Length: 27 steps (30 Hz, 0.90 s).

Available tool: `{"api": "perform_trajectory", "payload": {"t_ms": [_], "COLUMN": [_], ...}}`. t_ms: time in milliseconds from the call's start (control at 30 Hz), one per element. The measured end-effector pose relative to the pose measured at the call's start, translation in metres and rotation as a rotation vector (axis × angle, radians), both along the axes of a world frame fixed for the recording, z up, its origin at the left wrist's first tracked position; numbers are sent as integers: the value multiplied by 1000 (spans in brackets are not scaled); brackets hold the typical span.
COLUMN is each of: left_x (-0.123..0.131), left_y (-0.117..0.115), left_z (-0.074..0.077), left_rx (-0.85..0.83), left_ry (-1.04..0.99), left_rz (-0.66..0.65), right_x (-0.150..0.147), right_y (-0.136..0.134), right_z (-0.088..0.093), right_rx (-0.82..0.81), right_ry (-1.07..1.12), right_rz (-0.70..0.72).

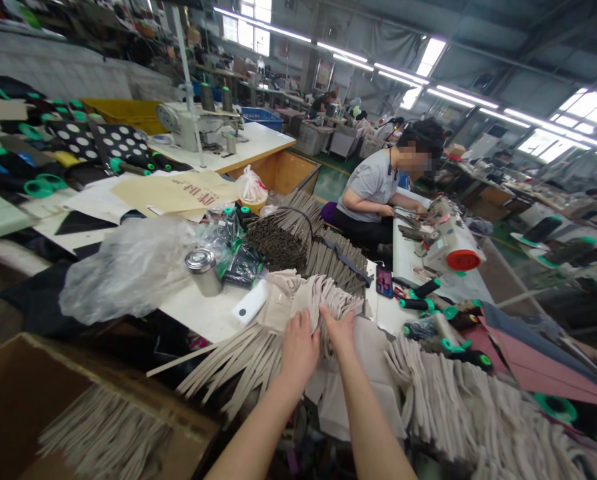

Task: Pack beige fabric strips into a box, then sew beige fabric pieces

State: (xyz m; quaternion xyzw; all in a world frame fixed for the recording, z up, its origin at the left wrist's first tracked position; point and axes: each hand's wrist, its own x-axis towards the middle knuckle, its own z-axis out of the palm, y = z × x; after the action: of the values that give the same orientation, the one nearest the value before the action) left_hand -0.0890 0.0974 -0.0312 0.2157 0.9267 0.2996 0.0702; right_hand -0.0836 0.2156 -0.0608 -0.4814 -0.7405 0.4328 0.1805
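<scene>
White worktable point(213, 319), steel canister point(203, 272), clear plastic bag point(125, 270), smartphone point(384, 281)

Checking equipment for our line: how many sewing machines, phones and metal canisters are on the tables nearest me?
Sewing machines: 2
Phone: 1
Metal canister: 1
Total: 4

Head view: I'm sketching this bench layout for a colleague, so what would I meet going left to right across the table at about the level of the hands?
clear plastic bag → metal tin → left hand → right hand → phone → sewing machine
</scene>
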Motion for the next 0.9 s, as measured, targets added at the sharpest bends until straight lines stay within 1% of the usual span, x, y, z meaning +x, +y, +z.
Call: {"api": "perform_trajectory", "payload": {"t_ms": [100,167,200,233,267,333,367,400,467,533,633,767,900], "left_x": [3,-4,-11,-19,-29,-52,-64,-75,-93,-104,-110,-104,-105], "left_y": [2,-3,-8,-14,-21,-33,-39,-43,-46,-43,-33,-20,-19], "left_z": [1,3,4,5,5,1,-1,-5,-11,-16,-18,-19,-26], "left_rx": [23,79,103,115,110,48,7,-28,-79,-105,-120,-89,-14], "left_ry": [-19,-44,-77,-113,-144,-180,-190,-200,-242,-290,-347,-385,-447], "left_rz": [-59,-95,-85,-47,21,213,293,344,382,372,378,391,435], "right_x": [-3,-4,-5,-5,-5,-4,-3,-3,-1,1,3,3,4], "right_y": [-4,-6,-7,-7,-7,-5,-4,-3,-2,-1,-1,0,3], "right_z": [9,11,11,10,9,5,3,2,0,-1,0,1,1], "right_rx": [34,72,81,83,79,61,52,48,54,63,50,35,43], "right_ry": [-54,-69,-76,-80,-81,-72,-66,-60,-51,-51,-64,-78,-69], "right_rz": [13,32,34,29,21,10,8,8,17,20,22,19,19]}}
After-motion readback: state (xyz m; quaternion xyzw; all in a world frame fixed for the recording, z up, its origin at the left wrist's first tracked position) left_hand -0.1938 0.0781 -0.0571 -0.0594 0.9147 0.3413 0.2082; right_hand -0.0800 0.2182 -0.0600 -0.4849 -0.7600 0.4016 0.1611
